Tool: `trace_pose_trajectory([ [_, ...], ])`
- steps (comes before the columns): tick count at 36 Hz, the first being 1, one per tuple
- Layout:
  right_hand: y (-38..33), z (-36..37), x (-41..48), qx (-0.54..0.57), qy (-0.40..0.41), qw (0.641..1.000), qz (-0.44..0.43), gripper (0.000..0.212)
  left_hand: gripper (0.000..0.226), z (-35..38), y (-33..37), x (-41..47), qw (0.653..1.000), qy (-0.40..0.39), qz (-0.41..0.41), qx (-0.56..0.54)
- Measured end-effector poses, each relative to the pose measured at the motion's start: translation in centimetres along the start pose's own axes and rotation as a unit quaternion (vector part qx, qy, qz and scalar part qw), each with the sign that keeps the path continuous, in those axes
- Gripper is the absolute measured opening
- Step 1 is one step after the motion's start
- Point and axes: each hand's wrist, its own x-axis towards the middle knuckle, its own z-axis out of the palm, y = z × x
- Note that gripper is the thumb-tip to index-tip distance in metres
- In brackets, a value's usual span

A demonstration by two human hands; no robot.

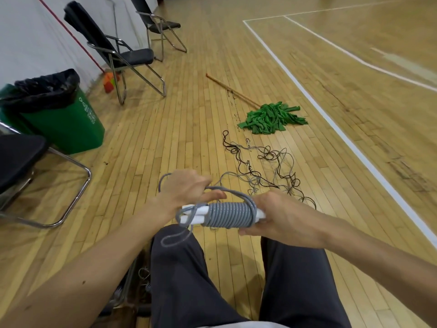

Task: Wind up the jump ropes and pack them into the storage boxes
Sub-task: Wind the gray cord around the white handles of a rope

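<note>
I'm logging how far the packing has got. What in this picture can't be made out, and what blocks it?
Head view:
Right ends of the white plastic handles: covered by the right hand gripping the coiled grey jump rope.
Left hand: its grip on the loose strand is mostly hidden by its own back.
Tangled dark and grey ropes on the floor: too thin and knotted to count.
Storage boxes: none in frame.

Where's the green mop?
In the head view, the green mop lies on the floor right of centre, just beyond the tangled ropes, left of the white line.
</note>
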Motion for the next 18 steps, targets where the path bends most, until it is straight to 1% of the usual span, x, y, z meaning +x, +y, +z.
trace_pose_trajectory([
  [1, -0.1, -0.1, 0.1, 0.004, 0.002, 1.000, -0.006, 0.015, 0.081, 5.7, -3.9, 2.3, 0.997, -0.038, -0.041, -0.057],
  [2, -0.2, -0.1, 0.3, 0.015, 0.007, 1.000, -0.013, 0.013, 0.070, 10.5, -7.1, 4.4, 0.980, -0.115, -0.093, -0.130],
  [3, -0.4, -0.2, 0.5, 0.039, 0.014, 0.999, -0.020, 0.013, 0.070, 13.2, -8.6, 5.6, 0.952, -0.151, -0.128, -0.233],
  [4, -0.4, -0.3, 0.7, 0.069, 0.023, 0.997, -0.025, 0.016, 0.066, 13.8, -8.7, 5.2, 0.929, -0.187, -0.125, -0.292],
  [5, -0.2, -0.5, 0.9, 0.100, 0.033, 0.994, -0.025, 0.020, 0.053, 12.7, -6.7, 4.0, 0.957, -0.116, -0.094, -0.249],
  [6, 0.1, -0.7, 1.2, 0.124, 0.045, 0.991, -0.021, 0.022, 0.050, 9.6, -3.3, 1.6, 0.981, -0.057, -0.052, -0.178],
  [7, 0.5, -0.9, 1.5, 0.148, 0.060, 0.987, -0.012, 0.021, 0.057, 3.7, 1.2, -1.5, 0.990, -0.023, 0.012, -0.140],
  [8, 1.2, -1.1, 1.8, 0.171, 0.081, 0.982, 0.007, 0.017, 0.061, 0.2, 4.2, -3.2, 0.993, 0.007, 0.075, -0.087],
  [9, 1.9, -1.1, 2.2, 0.196, 0.102, 0.975, 0.035, 0.012, 0.062, 0.0, 5.0, -3.6, 0.993, 0.013, 0.088, -0.073],
  [10, 2.8, -1.1, 2.4, 0.213, 0.121, 0.967, 0.069, 0.012, 0.060, 0.3, 5.0, -3.7, 0.993, 0.007, 0.093, -0.067],
  [12, 4.5, -1.0, 2.9, 0.217, 0.140, 0.959, 0.121, 0.018, 0.055, 0.6, 5.3, -4.1, 0.996, 0.013, 0.062, -0.065],
  [14, 5.8, -0.8, 3.0, 0.204, 0.143, 0.957, 0.152, 0.021, 0.044, 0.4, 5.8, -4.3, 0.995, 0.039, 0.073, -0.054],
  [16, 6.8, -0.7, 3.1, 0.213, 0.143, 0.951, 0.175, 0.021, 0.031, 0.2, 6.3, -4.6, 0.992, 0.054, 0.103, -0.053],
  [18, 7.5, -0.6, 3.1, 0.218, 0.151, 0.946, 0.188, 0.019, 0.030, 0.4, 6.6, -4.6, 0.992, 0.049, 0.085, -0.083],
])
